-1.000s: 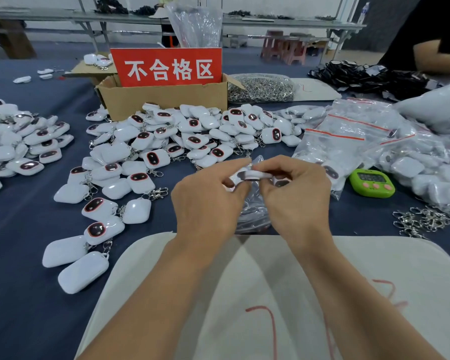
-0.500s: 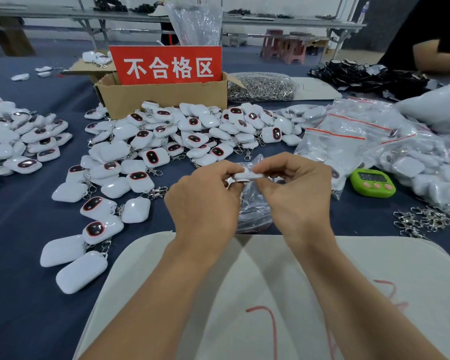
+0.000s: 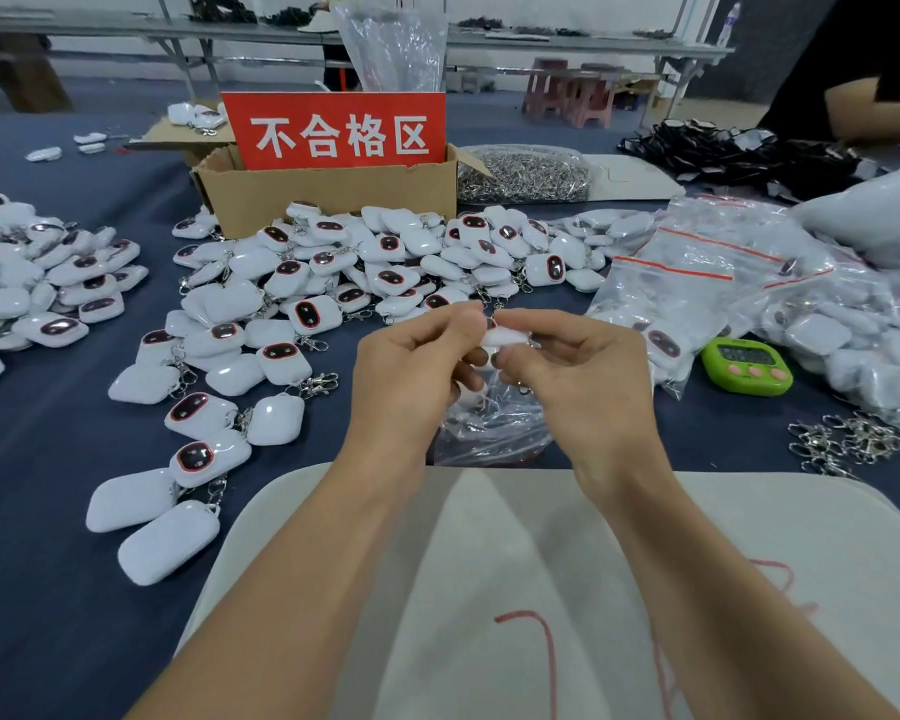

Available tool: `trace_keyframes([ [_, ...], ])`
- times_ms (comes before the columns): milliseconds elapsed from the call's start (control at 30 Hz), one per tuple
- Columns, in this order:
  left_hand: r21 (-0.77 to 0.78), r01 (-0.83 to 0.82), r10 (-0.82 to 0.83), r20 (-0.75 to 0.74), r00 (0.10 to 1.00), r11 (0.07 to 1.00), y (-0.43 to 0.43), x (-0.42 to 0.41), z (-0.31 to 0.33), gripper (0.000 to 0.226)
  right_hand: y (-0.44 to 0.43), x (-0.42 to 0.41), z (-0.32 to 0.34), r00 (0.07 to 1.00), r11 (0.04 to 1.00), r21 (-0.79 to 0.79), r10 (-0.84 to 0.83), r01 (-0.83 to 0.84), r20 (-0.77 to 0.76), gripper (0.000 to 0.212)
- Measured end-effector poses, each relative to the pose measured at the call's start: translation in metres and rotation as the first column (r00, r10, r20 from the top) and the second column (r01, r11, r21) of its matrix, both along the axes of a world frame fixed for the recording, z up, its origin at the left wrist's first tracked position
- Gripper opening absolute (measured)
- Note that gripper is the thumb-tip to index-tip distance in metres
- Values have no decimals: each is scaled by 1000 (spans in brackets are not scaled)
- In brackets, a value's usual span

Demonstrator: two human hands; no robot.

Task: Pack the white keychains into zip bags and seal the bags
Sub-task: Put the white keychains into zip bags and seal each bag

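left hand (image 3: 411, 371) and right hand (image 3: 583, 376), fingers curled, pinch one white keychain (image 3: 505, 337) between them, just above one crumpled zip bag (image 3: 489, 431); dozens of loose keychains (image 3: 302, 314) crowd the table (image 3: 32, 589) beyond, its near-left stretch bare.

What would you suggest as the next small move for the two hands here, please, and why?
Probably ease the white keychain down into the mouth of one of the clear zip bags. The left hand and right hand both pinch it at the fingertips just above those crumpled bags. It does not appear to be inside a bag yet, so sealing seems premature.
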State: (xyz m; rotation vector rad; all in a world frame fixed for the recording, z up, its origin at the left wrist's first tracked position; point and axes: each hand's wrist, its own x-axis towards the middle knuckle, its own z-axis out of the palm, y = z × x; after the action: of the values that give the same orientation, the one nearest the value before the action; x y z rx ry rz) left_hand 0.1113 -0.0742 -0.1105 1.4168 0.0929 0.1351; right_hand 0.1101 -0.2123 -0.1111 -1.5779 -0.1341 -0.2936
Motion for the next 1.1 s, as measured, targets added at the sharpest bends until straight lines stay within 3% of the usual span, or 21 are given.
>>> trace_keyframes([
  [133, -24, 31, -29, 82, 996, 999, 2, 0, 5, 15, 0, -1, 1, 999, 999, 28, 28, -29, 17, 36],
  [467, 14, 20, -21, 89, 996, 1000, 4, 1, 3, 44, -1, -3, 5, 1000, 1000, -1, 17, -17, 25, 39],
  [533, 36, -20, 18, 66, 998, 999, 0, 1, 0, 37, -4, -2, 6, 999, 999, -6, -53, 53, 12, 35],
  [600, 181, -102, 91, 69, 993, 978, -1, -1, -1, 17, -11, -1, 8, 989, 989, 24, -147, 148, -28, 30],
  [667, 477, -79, 23, 124, 992, 875, 3, -4, -3, 20, -17, 0, 10, 979, 980, 48, -192, 195, -64, 23],
  [733, 748, 66, -167, 61, 984, 661, 7, -7, -2, 30, -20, -1, 10, 976, 976, 39, -211, 213, -63, 20],
  [800, 852, 209, -271, -82, 959, 480, 11, -8, 1, 35, -21, -2, 11, 978, 979, 14, -204, 205, -49, 19],
  [833, 862, 249, -293, -124, 948, 441, 13, -7, 0, 31, -21, -3, 11, 982, 983, 4, -181, 182, -51, 18],
  [900, 847, 224, -284, -91, 955, 483, 18, -4, -3, 15, -24, -6, 11, 989, 992, -28, -122, 120, -87, 15],
  [967, 774, 141, -219, -3, 976, 618, 22, -1, -7, 3, -27, -9, 10, 989, 991, -106, -93, 81, -117, 15],
  [1100, 585, 76, -141, 67, 988, 807, 21, 3, -10, 10, -18, -13, 8, 983, 923, -369, -154, 109, -97, 16],
])
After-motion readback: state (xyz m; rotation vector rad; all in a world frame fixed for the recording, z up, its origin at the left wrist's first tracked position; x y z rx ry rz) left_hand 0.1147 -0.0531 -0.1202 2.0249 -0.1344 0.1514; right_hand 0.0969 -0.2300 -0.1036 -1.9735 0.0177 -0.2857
